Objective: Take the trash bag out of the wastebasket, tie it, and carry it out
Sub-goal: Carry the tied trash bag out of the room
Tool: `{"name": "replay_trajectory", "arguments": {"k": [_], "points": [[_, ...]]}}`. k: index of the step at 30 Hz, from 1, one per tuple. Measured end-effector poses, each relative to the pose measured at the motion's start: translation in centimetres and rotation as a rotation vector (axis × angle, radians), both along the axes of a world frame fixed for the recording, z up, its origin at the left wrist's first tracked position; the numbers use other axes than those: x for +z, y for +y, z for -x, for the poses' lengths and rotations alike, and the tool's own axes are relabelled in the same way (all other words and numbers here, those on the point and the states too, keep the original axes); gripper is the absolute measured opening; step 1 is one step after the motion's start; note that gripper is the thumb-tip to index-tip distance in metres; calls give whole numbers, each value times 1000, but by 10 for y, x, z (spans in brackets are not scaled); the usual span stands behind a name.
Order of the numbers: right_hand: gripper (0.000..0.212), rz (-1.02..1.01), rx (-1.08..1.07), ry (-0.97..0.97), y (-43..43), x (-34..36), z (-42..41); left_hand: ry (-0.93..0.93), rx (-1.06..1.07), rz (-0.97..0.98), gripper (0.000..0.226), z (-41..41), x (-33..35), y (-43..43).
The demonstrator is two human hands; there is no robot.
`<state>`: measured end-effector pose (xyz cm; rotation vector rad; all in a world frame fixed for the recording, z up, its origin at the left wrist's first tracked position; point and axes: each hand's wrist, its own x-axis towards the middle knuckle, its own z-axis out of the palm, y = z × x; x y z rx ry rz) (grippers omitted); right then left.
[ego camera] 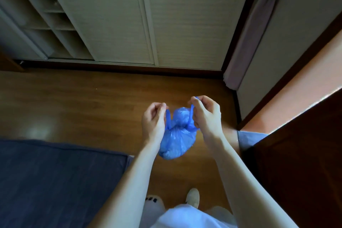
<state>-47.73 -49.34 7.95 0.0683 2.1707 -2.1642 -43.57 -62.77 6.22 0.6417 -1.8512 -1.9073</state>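
Observation:
A small blue plastic trash bag (177,139) hangs in the air in front of me, above the wooden floor. Its neck is gathered into a knot between two thin handle strips. My left hand (154,120) pinches the left strip between thumb and fingers. The right strip is pinched by my right hand (206,114), held slightly higher. Both strips are pulled apart and upward. No wastebasket is in view.
Pale sliding closet doors (148,15) stand ahead, with open shelves (46,18) to the left. A dark blue mat or mattress (55,181) covers the floor at lower left. A dark wooden door (296,172) stands open at right, beside an orange wall. My slippered feet show below.

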Motion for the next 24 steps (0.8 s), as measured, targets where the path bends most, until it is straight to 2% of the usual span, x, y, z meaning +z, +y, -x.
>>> {"name": "replay_trajectory", "arguments": {"k": [11, 24], "points": [[29, 5, 42, -51, -19, -15, 117, -25, 85, -18, 18, 103, -12, -18], [23, -79, 153, -82, -150, -20, 286, -54, 176, -104, 20, 267, -38, -149]]}}
